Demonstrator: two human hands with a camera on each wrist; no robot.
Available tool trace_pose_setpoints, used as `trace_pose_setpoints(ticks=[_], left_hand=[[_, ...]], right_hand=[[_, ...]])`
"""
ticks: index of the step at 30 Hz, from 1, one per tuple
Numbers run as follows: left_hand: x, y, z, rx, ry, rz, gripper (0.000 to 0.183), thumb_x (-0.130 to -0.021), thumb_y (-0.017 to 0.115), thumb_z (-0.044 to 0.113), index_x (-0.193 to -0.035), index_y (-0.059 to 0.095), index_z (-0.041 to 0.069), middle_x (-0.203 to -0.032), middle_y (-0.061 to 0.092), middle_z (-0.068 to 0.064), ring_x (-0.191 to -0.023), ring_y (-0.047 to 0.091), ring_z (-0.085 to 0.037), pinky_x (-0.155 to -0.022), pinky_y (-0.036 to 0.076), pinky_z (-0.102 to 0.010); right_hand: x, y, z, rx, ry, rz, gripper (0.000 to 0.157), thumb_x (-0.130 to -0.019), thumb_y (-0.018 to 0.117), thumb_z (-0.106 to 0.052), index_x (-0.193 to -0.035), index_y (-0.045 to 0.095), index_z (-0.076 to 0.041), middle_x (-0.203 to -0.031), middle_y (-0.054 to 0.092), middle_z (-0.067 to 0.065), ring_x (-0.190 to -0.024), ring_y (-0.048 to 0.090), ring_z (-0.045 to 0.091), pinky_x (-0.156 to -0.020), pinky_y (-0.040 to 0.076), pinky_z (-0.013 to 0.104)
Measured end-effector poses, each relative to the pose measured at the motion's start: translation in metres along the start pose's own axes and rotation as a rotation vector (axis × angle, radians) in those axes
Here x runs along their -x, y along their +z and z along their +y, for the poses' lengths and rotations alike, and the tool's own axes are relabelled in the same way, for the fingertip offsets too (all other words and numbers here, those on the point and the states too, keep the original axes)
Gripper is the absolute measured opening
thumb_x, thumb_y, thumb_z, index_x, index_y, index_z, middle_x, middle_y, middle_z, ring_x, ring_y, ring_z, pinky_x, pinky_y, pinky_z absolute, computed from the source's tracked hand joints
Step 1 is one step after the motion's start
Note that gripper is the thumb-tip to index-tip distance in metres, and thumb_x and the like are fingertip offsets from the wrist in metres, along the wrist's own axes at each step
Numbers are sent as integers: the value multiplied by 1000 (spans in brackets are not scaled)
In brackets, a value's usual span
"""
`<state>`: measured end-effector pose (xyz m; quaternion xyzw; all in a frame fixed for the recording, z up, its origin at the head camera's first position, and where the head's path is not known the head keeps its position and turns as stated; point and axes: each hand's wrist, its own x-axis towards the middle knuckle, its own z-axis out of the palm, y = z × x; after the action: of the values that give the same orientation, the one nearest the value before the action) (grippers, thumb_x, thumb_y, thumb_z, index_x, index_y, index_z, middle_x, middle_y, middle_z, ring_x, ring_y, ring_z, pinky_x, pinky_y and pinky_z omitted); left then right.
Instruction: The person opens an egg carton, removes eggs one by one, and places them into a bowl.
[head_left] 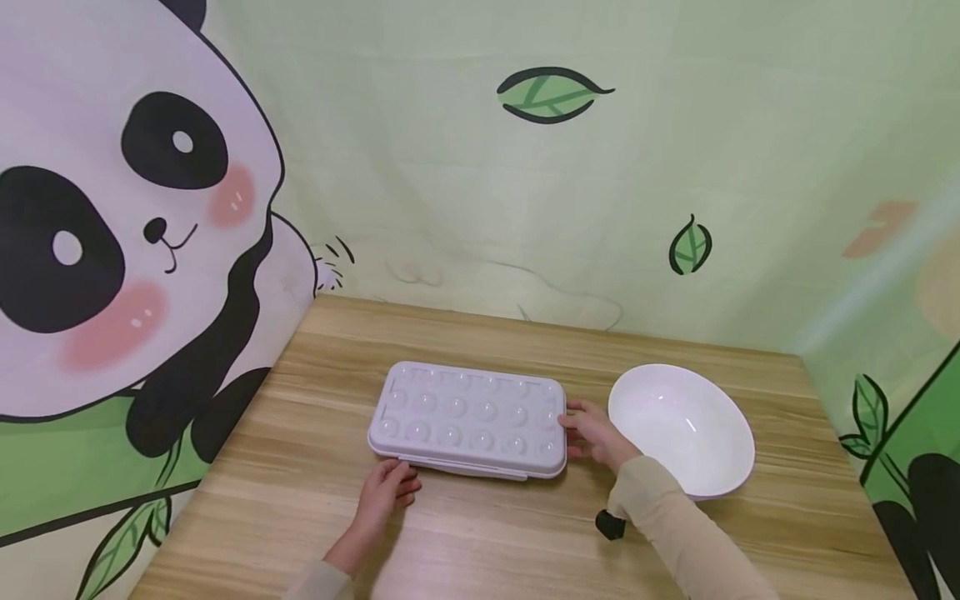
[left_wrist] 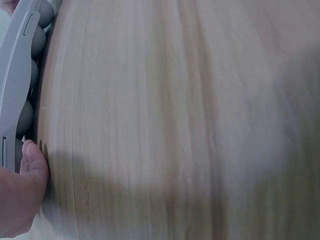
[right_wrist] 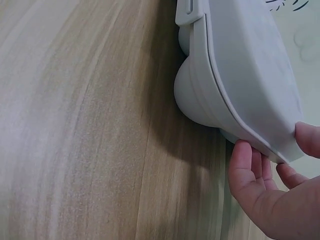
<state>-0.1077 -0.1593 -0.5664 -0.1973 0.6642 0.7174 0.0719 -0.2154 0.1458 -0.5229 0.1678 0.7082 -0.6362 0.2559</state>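
A pale lidded egg box [head_left: 467, 421], pinched at its right end by the right hand [head_left: 596, 429] and met at its near left edge by the left hand [head_left: 382, 493], fingers bent, grip unclear, lies left of a white bowl [head_left: 678, 425] on the wooden table [head_left: 487, 542].

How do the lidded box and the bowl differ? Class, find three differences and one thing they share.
The lidded box is a rounded rectangle; the bowl has a curved rim. The lidded box is closed; the bowl is open on top. The lidded box has rows of bumps on top; the bowl's inside looks smooth. Both are pale.
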Motion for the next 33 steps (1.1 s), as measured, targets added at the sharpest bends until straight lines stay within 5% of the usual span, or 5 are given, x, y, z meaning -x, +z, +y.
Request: trace_pose_setpoints(ticks=[7,15,33], left_hand=[[1,6,-4,154,-26,-71,45,-96,34,23,-124,25,-12,-115,48,-26,-93,59,-16,-78,49,-31],[-2,19,-6,311,-45,-1,46,-95,35,22,-124,20,-10,-102,51,-9,-89,58,-12,-79,49,-31],[-8,25,-9,347,-76,44,33,-95,32,24,-116,28,-2,-89,48,-2,-77,56,-6,-70,49,-24]], right_hand=[[-2,0,0,-17,21,2,47,-88,48,-8,-131,30,-4,-86,52,5,-76,51,17,-63,47,32],[-2,0,0,-21,37,10,47,-87,49,-7,-131,32,-5,-86,52,4,-76,51,17,-66,47,35],[3,5,-6,-13,67,70,44,-87,50,-8,-128,37,-5,-89,53,6,-76,52,18,-68,47,37]])
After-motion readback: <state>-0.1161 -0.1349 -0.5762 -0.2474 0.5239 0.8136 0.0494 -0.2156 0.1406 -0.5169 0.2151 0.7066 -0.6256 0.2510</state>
